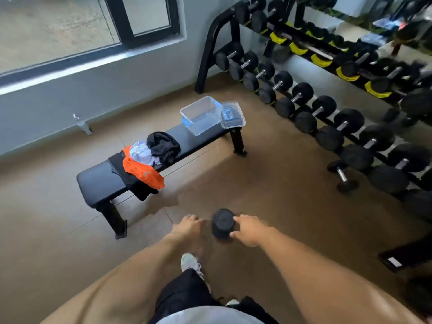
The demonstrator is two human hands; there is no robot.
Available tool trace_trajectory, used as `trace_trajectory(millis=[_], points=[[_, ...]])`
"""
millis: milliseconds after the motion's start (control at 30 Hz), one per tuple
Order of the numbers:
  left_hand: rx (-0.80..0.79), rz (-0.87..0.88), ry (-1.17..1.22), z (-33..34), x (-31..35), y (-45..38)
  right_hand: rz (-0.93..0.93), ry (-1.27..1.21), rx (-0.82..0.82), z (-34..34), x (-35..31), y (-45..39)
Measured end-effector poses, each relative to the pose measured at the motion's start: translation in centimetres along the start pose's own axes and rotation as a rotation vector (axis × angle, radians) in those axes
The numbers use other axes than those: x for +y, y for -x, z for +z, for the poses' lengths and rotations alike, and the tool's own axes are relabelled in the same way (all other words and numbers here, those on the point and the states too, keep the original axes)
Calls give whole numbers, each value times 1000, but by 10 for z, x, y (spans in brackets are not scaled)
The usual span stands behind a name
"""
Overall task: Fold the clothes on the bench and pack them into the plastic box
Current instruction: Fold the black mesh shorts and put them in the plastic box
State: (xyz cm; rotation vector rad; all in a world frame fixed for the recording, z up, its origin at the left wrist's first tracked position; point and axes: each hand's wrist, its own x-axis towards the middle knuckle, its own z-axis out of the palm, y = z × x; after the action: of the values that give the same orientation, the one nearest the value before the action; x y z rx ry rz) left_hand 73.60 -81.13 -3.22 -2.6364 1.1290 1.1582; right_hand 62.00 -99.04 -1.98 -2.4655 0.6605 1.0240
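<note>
A pile of clothes point(149, 157) lies on the middle of the black bench point(98, 181): an orange piece, a pale grey-blue piece and black pieces, one hanging over the front edge. The clear plastic box point(201, 115) with blue clips stands open on the bench's far end, its lid point(232, 115) beside it on the right. My left hand point(188, 226) is stretched out low in front of me, holding nothing, well short of the bench. My right hand point(249, 230) reaches against the right side of a black round object point(222, 224); whether it grips it is unclear.
A long rack of black dumbbells point(304, 94) runs along the right wall, with one dumbbell point(342, 175) loose on the floor. A window and grey wall lie behind the bench. My shoe point(190, 263) stands on the brown floor.
</note>
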Motion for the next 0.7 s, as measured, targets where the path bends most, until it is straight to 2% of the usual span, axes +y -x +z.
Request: trace_trajectory(millis=[167, 400, 700], points=[[51, 9, 70, -61, -20, -95, -13, 89, 16, -85, -7, -83], [82, -76, 81, -173, -78, -210, 5, 172, -1, -214, -35, -193], [214, -223, 291, -253, -130, -295, -224, 298, -24, -328, -92, -328]])
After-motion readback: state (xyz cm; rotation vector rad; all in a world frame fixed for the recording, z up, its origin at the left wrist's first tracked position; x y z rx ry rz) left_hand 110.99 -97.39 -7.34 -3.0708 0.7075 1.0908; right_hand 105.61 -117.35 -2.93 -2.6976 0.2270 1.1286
